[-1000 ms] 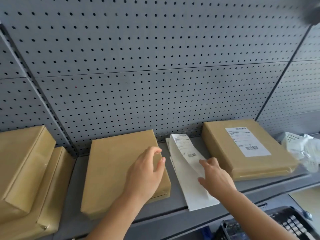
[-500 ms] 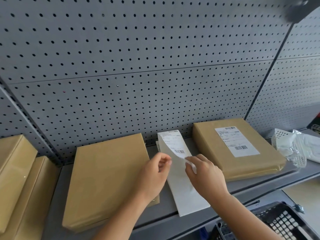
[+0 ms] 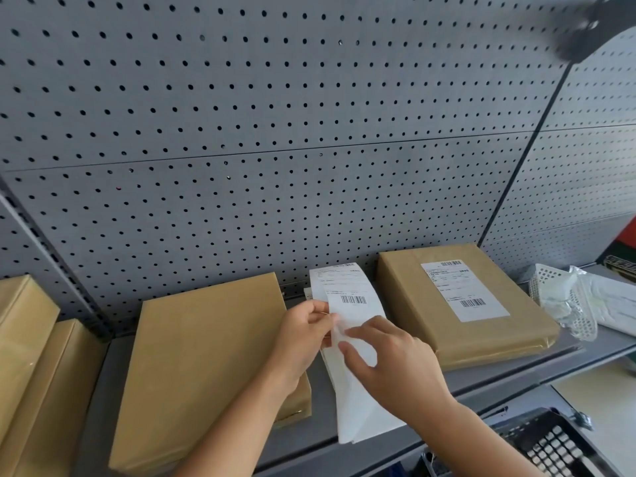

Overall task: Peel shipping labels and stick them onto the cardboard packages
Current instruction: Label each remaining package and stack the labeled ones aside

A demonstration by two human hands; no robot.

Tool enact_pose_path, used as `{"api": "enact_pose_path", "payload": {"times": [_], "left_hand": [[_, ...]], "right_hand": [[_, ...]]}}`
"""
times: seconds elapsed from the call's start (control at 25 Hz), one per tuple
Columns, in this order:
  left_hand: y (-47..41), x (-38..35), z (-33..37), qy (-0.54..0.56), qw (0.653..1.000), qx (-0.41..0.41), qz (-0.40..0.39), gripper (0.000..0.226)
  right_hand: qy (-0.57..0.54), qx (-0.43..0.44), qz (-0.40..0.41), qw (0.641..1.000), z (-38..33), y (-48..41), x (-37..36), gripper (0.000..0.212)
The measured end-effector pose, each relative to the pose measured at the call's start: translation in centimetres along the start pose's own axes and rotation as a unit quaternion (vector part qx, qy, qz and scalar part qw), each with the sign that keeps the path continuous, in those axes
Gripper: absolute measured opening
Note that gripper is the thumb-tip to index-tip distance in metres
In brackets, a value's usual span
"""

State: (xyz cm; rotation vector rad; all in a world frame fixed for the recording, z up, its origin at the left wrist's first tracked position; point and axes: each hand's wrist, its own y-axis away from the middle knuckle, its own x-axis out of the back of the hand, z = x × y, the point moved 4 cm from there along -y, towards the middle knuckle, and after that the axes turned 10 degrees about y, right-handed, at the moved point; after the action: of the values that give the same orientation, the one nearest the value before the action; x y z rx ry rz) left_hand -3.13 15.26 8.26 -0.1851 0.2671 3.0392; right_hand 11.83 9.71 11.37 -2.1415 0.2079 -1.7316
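Fingers (image 3: 323, 316) of left hand (image 3: 303, 339) and right hand (image 3: 395, 359) pinch label strip (image 3: 354, 304), peeling. Right of strip: labelled package (image 3: 430, 321), done. Left: bare package (image 3: 206, 356), pending.

grey pegboard (image 3: 275, 132), white mesh basket (image 3: 564, 297), black crate (image 3: 550, 445)

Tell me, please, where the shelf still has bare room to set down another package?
The widest bare strip of the shelf lies between the stacked packages and the unlabelled package. Between that package and the labelled package it is crowded: the label sheets and both hands fill the gap.
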Motion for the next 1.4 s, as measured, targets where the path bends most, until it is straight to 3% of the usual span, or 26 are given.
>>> {"api": "enact_pose_path", "payload": {"times": [0.12,0.36,0.52,0.84,1.12,1.4], "left_hand": [[0.0,0.1,0.0,0.000,1.000,-0.011,-0.022,0.014],[0.1,0.4,-0.1,0.045,0.996,-0.012,-0.075,0.028],[0.0,0.6,-0.3,0.044,0.997,-0.022,-0.061,0.032],[0.4,0.7,-0.2,0.040,0.998,-0.039,-0.040,0.039],[0.6,0.6,-0.2,0.024,0.997,-0.052,-0.051,0.045],[0.5,0.3,-0.3,-0.045,0.998,-0.037,-0.037,0.069]], "right_hand": [[0.003,0.003,0.046,0.999,0.6,-1.4,0.2,0.016],[0.018,0.088,0.036,0.995,1.0,-4.0,-1.5,0.026],[0.010,0.114,0.015,0.993,1.0,-4.7,-1.4,0.029],[-0.017,0.105,0.002,0.994,1.0,-4.8,-1.2,0.017],[0.049,0.128,0.011,0.991,0.7,-4.9,-0.9,0.009],[-0.023,0.010,0.014,1.000,1.3,-6.2,0.5,0.015]]}}
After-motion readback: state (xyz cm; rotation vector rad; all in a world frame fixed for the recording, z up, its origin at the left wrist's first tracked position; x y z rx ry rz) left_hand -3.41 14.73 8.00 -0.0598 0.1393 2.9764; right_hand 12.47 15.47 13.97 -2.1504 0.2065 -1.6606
